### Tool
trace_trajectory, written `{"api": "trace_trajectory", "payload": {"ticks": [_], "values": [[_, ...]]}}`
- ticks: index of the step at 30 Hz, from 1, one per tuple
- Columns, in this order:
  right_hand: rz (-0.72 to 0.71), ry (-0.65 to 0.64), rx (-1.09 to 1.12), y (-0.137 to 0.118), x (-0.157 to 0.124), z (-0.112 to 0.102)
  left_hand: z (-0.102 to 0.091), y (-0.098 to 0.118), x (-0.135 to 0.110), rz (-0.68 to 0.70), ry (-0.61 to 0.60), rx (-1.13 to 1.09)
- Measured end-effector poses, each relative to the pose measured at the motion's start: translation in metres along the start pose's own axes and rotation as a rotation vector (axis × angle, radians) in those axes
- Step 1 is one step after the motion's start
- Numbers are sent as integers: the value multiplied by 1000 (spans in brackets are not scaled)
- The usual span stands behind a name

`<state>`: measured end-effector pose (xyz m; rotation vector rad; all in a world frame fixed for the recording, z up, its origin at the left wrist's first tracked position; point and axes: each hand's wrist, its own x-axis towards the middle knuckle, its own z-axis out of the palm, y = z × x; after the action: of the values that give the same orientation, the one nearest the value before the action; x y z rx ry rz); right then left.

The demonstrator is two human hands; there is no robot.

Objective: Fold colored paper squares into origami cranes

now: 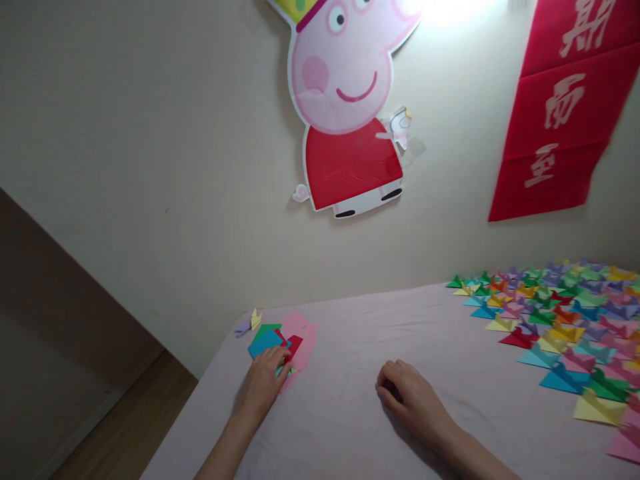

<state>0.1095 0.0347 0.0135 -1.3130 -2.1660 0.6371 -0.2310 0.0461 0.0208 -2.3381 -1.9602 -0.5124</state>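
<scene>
My left hand [264, 384] reaches to a small stack of coloured paper squares [280, 341] near the table's far left corner; its fingertips press on the blue and red sheets, fingers close together. My right hand [407, 395] rests on the pink tablecloth [350, 373] in the middle, fingers curled under, with nothing visible in it. Two small folded paper pieces [250, 323], yellow and lilac, lie just beyond the stack.
Several rows of folded paper cranes [560, 327] in many colours cover the right side of the table. A cartoon pig cut-out [345, 107] and a red banner [560, 113] hang on the wall behind. Wooden floor [125, 427] shows at the left.
</scene>
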Motion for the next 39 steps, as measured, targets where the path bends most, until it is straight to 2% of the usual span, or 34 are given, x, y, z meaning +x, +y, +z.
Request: {"api": "trace_trajectory", "payload": {"ticks": [5, 13, 21, 27, 33, 36, 39], "values": [[2, -8, -5, -2, 0, -2, 7, 9, -1, 16, -36, -36], [3, 18, 16, -2, -1, -3, 18, 8, 6, 69, -52, 50], [7, 26, 24, -1, 1, -2, 9, 12, 11, 118, -48, 132], [-3, 23, 24, 0, 0, -2, 6, 22, 17, 42, 35, 219], [-16, 17, 19, 1, 1, -1, 0, 31, 22, 4, 38, 163], [-26, 15, 23, 2, 0, -1, -3, 41, 23, -8, 41, 127], [-53, 83, 87, 4, 0, 1, -2, 67, 18, -2, 51, 89]]}}
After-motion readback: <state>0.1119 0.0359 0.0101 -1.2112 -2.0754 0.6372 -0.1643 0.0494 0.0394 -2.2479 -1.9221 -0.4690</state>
